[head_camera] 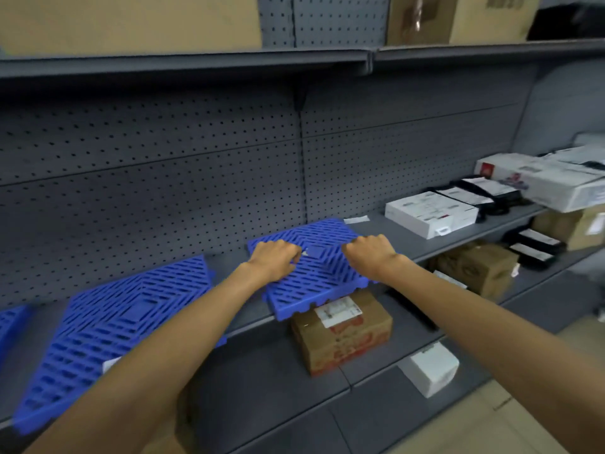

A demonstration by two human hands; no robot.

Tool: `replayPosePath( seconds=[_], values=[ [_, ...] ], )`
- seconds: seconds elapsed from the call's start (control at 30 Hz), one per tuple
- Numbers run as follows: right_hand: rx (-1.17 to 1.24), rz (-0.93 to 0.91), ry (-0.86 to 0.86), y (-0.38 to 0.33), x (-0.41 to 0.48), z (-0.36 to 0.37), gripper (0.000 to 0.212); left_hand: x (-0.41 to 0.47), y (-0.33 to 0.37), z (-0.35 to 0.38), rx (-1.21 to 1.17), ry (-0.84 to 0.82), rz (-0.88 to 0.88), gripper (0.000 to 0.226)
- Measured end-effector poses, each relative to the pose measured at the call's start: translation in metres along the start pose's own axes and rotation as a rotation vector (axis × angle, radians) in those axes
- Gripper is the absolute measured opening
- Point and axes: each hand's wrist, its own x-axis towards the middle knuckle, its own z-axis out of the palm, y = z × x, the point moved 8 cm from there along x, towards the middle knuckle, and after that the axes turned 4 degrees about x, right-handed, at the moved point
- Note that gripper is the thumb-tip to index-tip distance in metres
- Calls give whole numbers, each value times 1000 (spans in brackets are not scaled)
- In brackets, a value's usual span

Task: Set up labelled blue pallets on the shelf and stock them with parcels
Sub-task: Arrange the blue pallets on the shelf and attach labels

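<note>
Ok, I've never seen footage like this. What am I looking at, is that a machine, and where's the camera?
There is no machine here: these are a person's two bare arms. The one picture comes from a camera worn on the head, looking forward and down. In front is a grey shelf with a pegboard back. The left hand and right hand lie with curled fingers on a blue pallet that overhangs the shelf's front edge. The right seems to grip its right edge; what the left holds I cannot tell. A second pallet lies to the left. Further right sit labelled parcels, and a brown box stands on the level below.
</note>
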Motion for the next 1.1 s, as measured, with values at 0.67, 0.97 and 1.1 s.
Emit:
replayPosePath(
  seconds=[0.67,0.97,1.1],
  values=[
    [113,5,34,229,72,84,26,237,135,1,-55,-17,-55,26],
    [249,-63,-61,216,168,113,27,302,88,35,-41,-94,-104,28],
    [258,-72,-124,213,212,131,33,333,70,53,-83,-103,-85,15]
  ],
)
